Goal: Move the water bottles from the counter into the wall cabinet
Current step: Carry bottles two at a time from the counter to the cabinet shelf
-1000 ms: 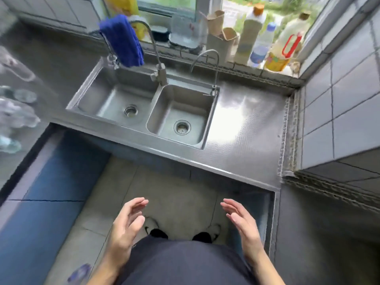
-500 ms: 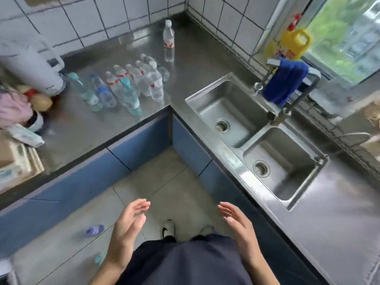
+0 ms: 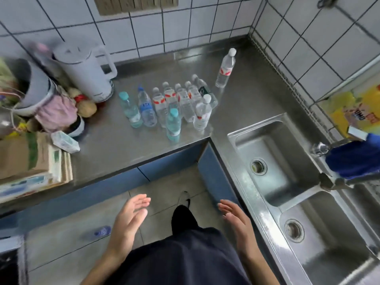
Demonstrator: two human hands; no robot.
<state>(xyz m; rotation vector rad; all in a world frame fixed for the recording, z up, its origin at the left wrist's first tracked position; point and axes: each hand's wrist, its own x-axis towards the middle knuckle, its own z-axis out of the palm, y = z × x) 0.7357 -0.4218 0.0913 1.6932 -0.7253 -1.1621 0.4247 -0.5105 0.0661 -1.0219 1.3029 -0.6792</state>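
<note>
While the left hand (image 3: 129, 221) and right hand (image 3: 236, 220) hang empty, fingers spread, at lower centre, clear ribbed plastic water bottles (image 3: 174, 108) stand clustered mid-frame on the brushed stainless-steel counter (image 3: 115, 145), one taller white-capped bottle (image 3: 225, 68) apart.

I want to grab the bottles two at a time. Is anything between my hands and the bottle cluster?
Nothing visible. Both the left hand and right hand are empty, open, below the counter edge; the bottle cluster stands just behind it.
</note>
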